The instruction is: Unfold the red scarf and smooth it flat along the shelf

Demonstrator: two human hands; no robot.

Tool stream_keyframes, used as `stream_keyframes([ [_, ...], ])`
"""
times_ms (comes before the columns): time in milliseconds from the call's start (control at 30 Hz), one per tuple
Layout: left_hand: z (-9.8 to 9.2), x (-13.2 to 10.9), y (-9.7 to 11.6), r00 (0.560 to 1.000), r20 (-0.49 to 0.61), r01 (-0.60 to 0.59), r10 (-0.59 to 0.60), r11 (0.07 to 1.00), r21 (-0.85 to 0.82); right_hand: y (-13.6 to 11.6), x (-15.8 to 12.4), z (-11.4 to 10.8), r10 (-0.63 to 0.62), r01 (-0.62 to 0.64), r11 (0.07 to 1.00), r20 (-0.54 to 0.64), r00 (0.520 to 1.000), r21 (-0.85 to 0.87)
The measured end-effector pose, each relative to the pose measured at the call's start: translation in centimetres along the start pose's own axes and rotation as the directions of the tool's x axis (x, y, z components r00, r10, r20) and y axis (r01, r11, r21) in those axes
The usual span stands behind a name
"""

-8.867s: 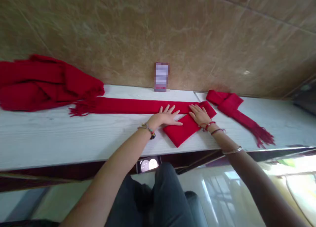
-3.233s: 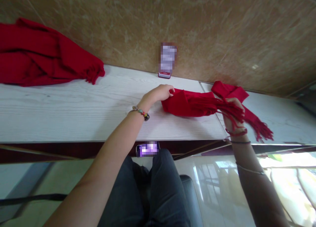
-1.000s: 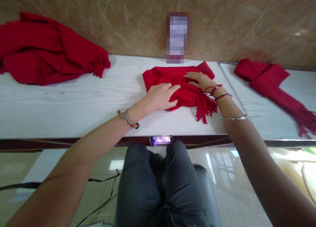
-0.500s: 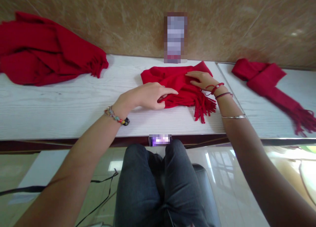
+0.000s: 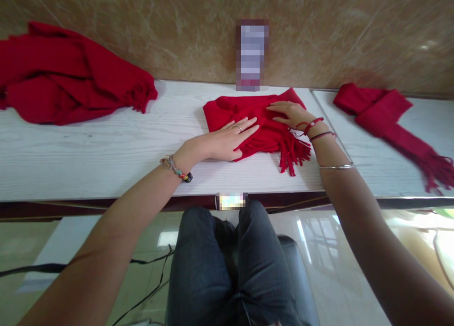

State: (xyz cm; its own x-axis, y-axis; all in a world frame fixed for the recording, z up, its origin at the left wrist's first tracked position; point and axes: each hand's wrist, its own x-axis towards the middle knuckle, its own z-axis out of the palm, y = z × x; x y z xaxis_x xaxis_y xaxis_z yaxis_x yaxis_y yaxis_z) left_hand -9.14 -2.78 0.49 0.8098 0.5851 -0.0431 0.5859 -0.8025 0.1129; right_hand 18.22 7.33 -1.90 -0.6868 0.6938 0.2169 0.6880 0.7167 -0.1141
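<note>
In the middle of the white table lies a folded red scarf [image 5: 227,110], its fringe hanging loose at the lower right. My left hand [image 5: 230,139] rests flat on the scarf's lower left part, fingers spread, a ring on one of them. On the upper right part lies my right hand [image 5: 289,113], with its fingers stretched out over the cloth. Neither hand pinches the fabric. The layers beneath both palms are hidden.
A bunched red scarf [image 5: 71,80] lies at the left, and a narrow folded one [image 5: 386,120] at the right. Behind the table [image 5: 88,160] rises a brown marble wall [image 5: 170,32]. A blurred-out upright object [image 5: 252,56] stands against it.
My left hand has let go of the scarf's lower left edge and opened flat on the cloth, its fingers now spread. The right hand has stayed in place.
</note>
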Motion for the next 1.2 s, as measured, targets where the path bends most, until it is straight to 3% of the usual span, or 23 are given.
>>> stream_keyframes([
  [367, -2.1, -1.1, -0.8, 1.0, -0.004, 0.021, -0.021, 1.0, 0.019, 0.0, 0.0, 0.0, 0.0, 0.0, 1.0, -0.047, 0.999, -0.005],
  [567, -1.0, -0.2, -0.4, 0.995, -0.088, 0.039, -0.037, 0.999, 0.029, 0.2, -0.3, 0.1, -0.008, 0.012, 0.999, -0.081, 0.997, 0.051],
  [800, -0.2, -0.2, -1.1, 0.999, 0.022, 0.025, -0.025, 1.0, -0.012, 0.7, -1.7, -0.6, 0.065, -0.062, 0.997, -0.074, 0.995, 0.046],
  [900, -0.6, -0.2, -1.1, 0.998, -0.054, 0.008, -0.009, 0.999, -0.034, 0.6, -1.8, -0.7, 0.09, -0.087, 0.996, -0.101, 0.991, 0.034],
  [1033, -0.5, 0.1, -0.6, 0.965, -0.245, 0.091, -0.098, 0.995, -0.037, -0.7, -1.4, -0.7, 0.062, -0.052, 0.996, -0.135, 0.989, 0.074],
  [1200, -0.7, 0.0, -0.5, 0.932, -0.346, 0.1, -0.108, 0.994, -0.043, -2.2, -1.0, -0.7, -0.027, 0.03, 0.991, -0.026, 0.999, 0.13],
])
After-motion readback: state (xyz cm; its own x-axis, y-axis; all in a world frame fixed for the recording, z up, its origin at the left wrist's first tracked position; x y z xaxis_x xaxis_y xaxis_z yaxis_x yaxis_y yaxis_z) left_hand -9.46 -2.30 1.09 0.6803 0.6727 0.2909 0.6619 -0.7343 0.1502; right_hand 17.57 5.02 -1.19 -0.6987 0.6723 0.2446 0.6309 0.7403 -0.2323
